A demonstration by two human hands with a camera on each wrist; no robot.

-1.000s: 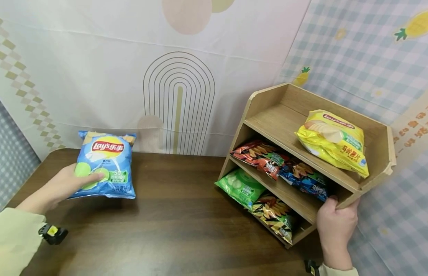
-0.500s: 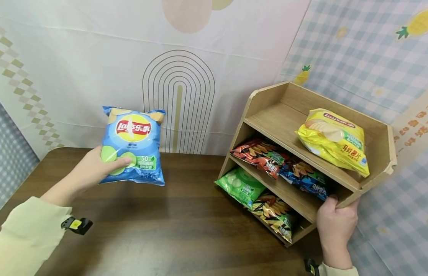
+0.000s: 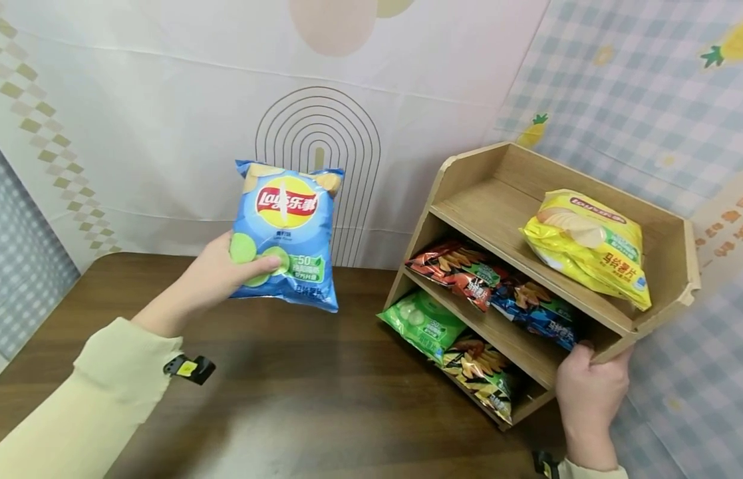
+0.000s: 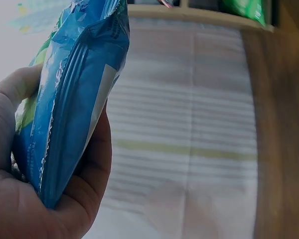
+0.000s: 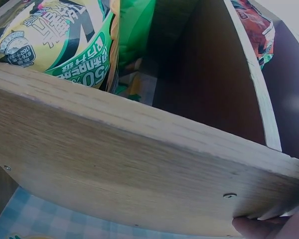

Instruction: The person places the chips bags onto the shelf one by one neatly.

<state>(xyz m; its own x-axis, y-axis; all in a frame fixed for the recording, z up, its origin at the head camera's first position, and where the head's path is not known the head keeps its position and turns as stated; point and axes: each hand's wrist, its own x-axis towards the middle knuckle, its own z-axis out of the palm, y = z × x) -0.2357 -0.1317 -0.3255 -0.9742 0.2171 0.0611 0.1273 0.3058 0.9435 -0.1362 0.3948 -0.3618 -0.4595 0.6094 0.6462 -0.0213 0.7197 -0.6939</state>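
My left hand (image 3: 224, 273) grips a blue bag of Lay's potato chips (image 3: 308, 243) above the table, thumb across its front, printed side facing me. In the left wrist view the bag (image 4: 65, 114) appears edge-on, with the fingers wrapped behind it. On the right, my right hand (image 3: 589, 389) holds the side of a wooden shelf (image 3: 481, 203), thumb at the front edge. Only fingertips (image 5: 259, 226) of that hand show in the right wrist view, against the side panel. The middle tier bears a red chip bag (image 3: 455, 266) and a dark blue one (image 3: 535, 309).
A yellow chip bag (image 3: 589, 243) lies on the shelf's top. Green (image 3: 422, 326) and black-and-yellow (image 3: 479, 372) chip bags lie in the bottom tier. The brown table (image 3: 323, 399) meets a white patterned wall cloth (image 3: 167, 133) behind and a checkered cloth (image 3: 622, 113) at the right.
My left hand has carried the blue chip bag right and upward, from the table's left side toward the middle. The right hand keeps its hold on the shelf.
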